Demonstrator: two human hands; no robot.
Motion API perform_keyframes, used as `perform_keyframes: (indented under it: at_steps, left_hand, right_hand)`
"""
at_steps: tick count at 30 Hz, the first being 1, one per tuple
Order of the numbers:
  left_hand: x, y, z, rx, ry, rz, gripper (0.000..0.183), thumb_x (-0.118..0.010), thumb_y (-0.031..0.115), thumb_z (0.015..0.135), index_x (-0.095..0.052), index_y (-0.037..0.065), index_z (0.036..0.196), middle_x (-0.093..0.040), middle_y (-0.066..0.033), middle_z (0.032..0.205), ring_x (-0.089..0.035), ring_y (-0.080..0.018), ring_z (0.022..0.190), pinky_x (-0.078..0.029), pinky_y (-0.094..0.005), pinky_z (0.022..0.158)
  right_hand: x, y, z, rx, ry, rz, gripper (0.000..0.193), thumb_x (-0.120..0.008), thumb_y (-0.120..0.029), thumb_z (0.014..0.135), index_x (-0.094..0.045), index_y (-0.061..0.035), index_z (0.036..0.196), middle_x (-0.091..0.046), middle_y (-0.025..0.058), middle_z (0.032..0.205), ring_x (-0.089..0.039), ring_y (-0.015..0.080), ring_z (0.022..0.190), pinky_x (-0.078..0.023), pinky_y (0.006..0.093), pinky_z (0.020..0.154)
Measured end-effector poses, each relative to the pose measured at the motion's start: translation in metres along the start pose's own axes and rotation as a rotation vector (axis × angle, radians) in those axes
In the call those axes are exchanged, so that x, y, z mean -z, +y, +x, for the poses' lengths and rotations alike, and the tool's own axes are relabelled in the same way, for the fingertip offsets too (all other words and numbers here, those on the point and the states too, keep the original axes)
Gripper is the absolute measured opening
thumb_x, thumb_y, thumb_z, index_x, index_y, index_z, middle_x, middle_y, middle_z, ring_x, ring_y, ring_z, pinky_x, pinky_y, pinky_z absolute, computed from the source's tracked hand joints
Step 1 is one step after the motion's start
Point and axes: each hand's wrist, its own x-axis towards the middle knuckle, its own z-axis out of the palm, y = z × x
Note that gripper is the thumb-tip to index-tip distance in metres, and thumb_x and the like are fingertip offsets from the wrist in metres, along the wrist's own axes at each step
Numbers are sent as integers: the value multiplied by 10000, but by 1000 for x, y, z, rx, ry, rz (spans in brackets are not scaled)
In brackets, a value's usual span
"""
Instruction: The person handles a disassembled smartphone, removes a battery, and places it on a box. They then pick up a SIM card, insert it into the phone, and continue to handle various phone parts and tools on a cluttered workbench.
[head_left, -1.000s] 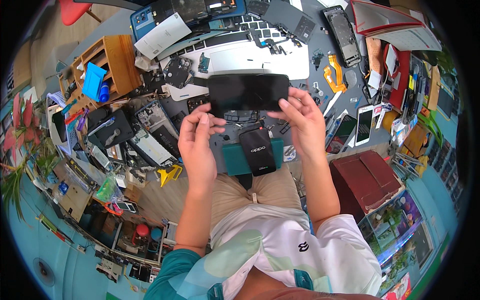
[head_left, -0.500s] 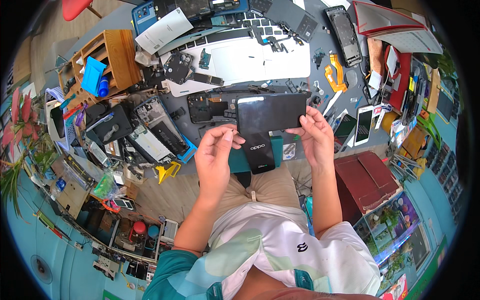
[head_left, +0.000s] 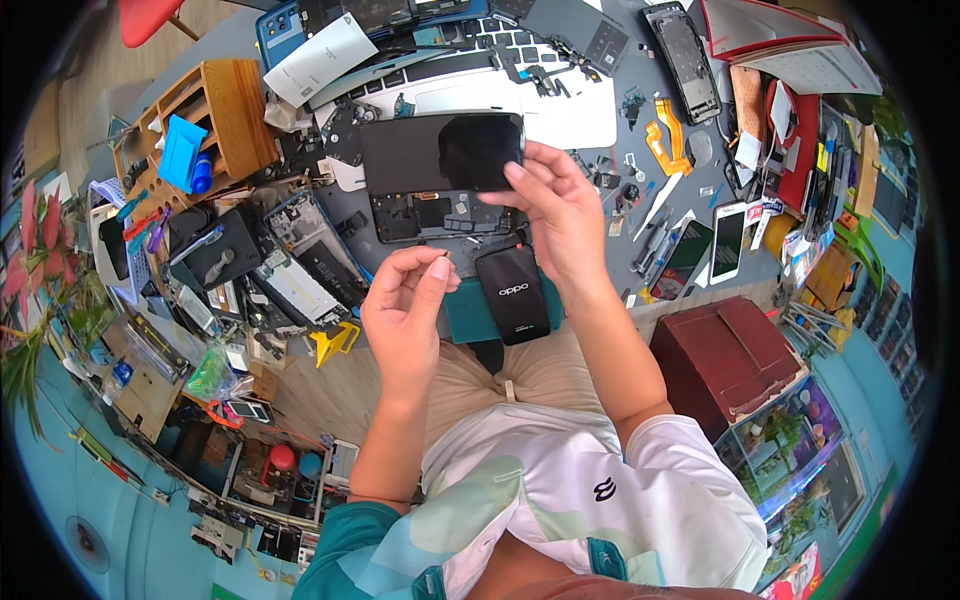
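My right hand grips the right end of a dark phone screen, with the thumb over its glossy face. The screen is held above the bench, over the far edge of an opened phone frame with its inner parts bare. Nearer to me, my left hand is closed in a pinch, apart from the screen. A tiny bit shows at its fingertips, too small to name. Between my forearms lies a black phone with pale lettering, partly on a teal pad.
A silver laptop shell with loose phone parts lies at the back. Orange flex cables and a white phone are on the right. A wooden organizer and several opened phones crowd the left.
My right hand has carried the screen left and away from me, uncovering the upper part of the lettered phone. My left hand has shifted slightly left and is now apart from the screen.
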Motion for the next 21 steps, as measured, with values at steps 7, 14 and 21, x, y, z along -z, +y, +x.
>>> perform_keyframes:
  at_steps: [7, 14, 21]
  left_hand:
    - [-1, 1, -1, 20, 15, -14, 120, -648, 32, 986, -680, -29, 1084, -704, -94, 940, -651, -161, 850, -523, -304, 804]
    - [-2, 2, 1, 35, 19, -9, 120, -658, 33, 979, -685, -29, 1078, -708, -97, 949, -654, -163, 855, -526, -307, 810]
    - [-5, 2, 4, 25, 6, -27, 119, -665, 20, 972, -702, -31, 1073, -717, -101, 961, -660, -163, 850, -529, -305, 808]
  right_hand:
    - [-26, 15, 17, 124, 50, -162, 335, -679, -5, 973, -553, 91, 1269, -692, 168, 1133, -728, 185, 926, -653, 325, 789]
    - [-32, 10, 20, 392, 130, -687, 282, -730, -4, 929, -679, 61, 1199, -673, 139, 1085, -750, 171, 810, -625, 266, 660]
    - [-19, -1, 27, 557, 167, -944, 223, -748, -20, 904, -724, 23, 1121, -664, 131, 1055, -727, 203, 729, -581, 318, 627]
